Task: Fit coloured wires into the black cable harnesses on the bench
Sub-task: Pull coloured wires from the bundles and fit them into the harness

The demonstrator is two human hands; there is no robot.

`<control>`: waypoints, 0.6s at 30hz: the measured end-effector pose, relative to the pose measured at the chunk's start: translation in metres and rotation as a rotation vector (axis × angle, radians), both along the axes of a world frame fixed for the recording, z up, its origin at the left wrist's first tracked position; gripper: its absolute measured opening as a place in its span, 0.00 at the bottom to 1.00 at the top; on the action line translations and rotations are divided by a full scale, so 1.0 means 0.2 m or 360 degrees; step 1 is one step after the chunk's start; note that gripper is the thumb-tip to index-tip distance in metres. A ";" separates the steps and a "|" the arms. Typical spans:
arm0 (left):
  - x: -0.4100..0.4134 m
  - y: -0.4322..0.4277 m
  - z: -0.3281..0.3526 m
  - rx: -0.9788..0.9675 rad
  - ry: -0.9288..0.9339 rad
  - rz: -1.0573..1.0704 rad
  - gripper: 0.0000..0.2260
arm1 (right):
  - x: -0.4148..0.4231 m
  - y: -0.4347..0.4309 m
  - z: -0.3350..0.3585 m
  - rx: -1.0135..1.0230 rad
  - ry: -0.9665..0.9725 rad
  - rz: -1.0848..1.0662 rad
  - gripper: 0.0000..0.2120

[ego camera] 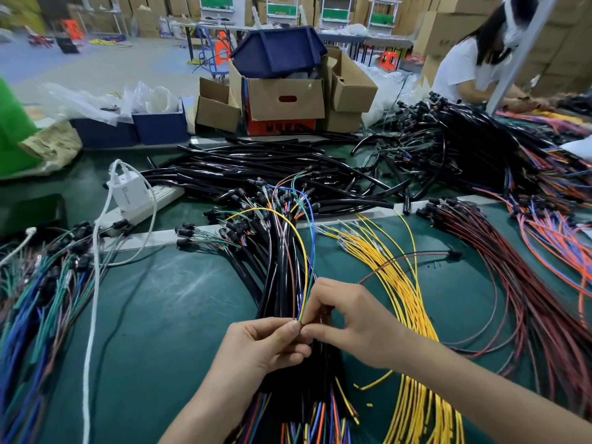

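Wire ends pinched over the harness bundle
A yellow wire (302,267) is pinched between left hand (262,344) and right hand (349,318), arching away along the black harness bundle (282,267).

A single head-worn wide-angle view looks forward and down, close over the green bench (166,315).

White charger (129,192) on power strip (141,205), cardboard boxes (285,99) behind

Even, bright overhead light, soft shadows only. Pale glare streaks on the green bench mat (179,283). Strong wide-angle bending at edges; background cardboard boxes (464,30) soft, slightly smeared. Centre fairly sharp, corners blurred.
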State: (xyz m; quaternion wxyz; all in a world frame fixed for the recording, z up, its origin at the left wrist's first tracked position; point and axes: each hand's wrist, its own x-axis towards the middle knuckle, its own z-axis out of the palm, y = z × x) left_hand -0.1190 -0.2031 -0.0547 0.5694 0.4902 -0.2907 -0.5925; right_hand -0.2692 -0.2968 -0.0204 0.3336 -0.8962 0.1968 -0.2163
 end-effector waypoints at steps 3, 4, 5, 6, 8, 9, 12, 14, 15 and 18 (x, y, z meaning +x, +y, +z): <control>0.00 0.00 0.00 0.0023 0.0045 -0.0025 0.09 | -0.01 -0.01 0.00 0.0031 0.0031 0.0033 0.04; 0.00 0.00 0.00 0.0029 0.0053 -0.0028 0.09 | 0.00 -0.01 0.00 0.0020 0.0047 0.0047 0.04; 0.00 0.00 0.01 0.0030 0.0053 -0.0033 0.09 | 0.00 -0.01 0.01 0.0009 0.0059 0.0057 0.04; 0.00 0.00 0.01 0.0027 0.0036 -0.0040 0.09 | 0.00 -0.01 0.01 -0.0008 0.0073 0.0061 0.05; 0.01 0.01 0.01 0.0011 -0.0068 -0.0074 0.08 | 0.01 -0.01 0.01 -0.0046 0.0120 0.0052 0.06; 0.01 0.01 0.01 0.0005 -0.0143 -0.0092 0.07 | 0.01 -0.01 0.01 -0.0052 0.0152 0.0043 0.07; 0.01 0.01 0.02 0.0015 -0.0362 -0.0133 0.11 | 0.01 -0.03 0.01 -0.0080 0.0237 0.0048 0.10; 0.01 0.01 0.03 0.0023 -0.0523 -0.0155 0.12 | 0.02 -0.03 0.01 -0.0113 0.0274 0.0072 0.13; 0.01 0.02 0.03 0.0025 -0.0607 -0.0156 0.12 | 0.02 -0.03 0.01 -0.0128 0.0290 0.0091 0.13; 0.01 0.02 0.03 0.0010 -0.0852 -0.0146 0.11 | 0.01 -0.04 0.02 -0.0173 0.0371 0.0120 0.10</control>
